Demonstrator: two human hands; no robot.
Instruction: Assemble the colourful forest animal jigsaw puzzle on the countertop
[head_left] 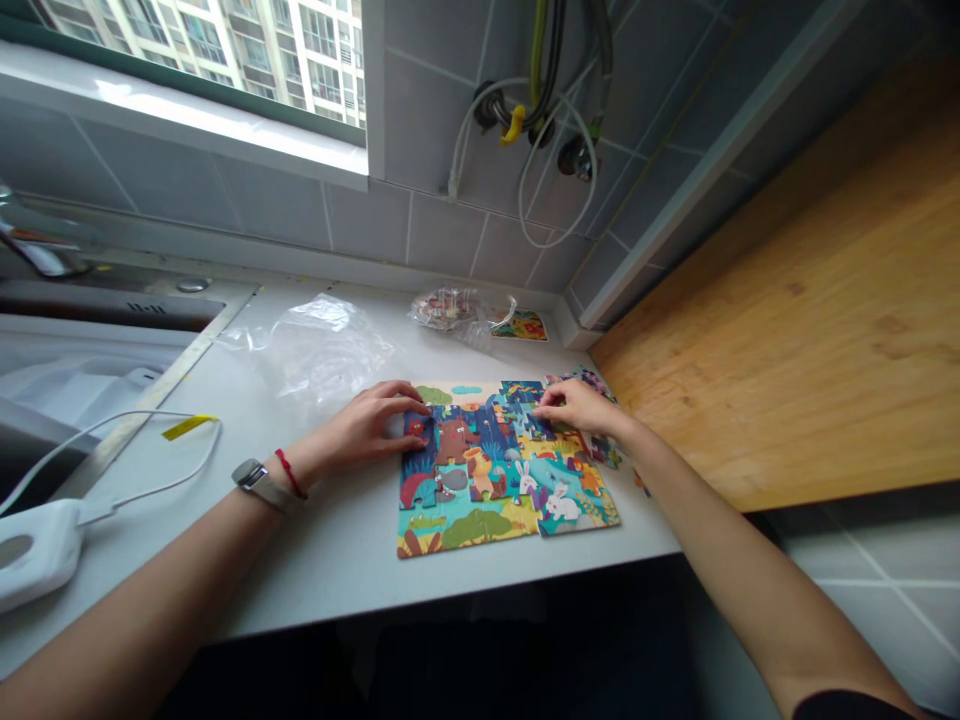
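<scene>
A colourful animal jigsaw puzzle (480, 475) lies on the white counter, with a bear, a fox-like animal and white rabbits in its picture. My left hand (379, 425) rests at the puzzle's upper left edge, thumb and fingers apart, fingertips on the pieces. Over the upper right part, my right hand (577, 405) has its thumb and forefinger pinched together on a puzzle piece (537, 418), mostly hidden among the pieces there. Several loose puzzle pieces (604, 450) lie to the right, partly covered by my right hand and forearm.
Crumpled clear plastic (322, 345) lies behind my left hand. A bagged bundle (446, 308) and a small picture card (523, 325) are near the wall. At left are a sink (187, 370) and a white corded device (41, 550). A wooden panel (810, 300) borders the right side.
</scene>
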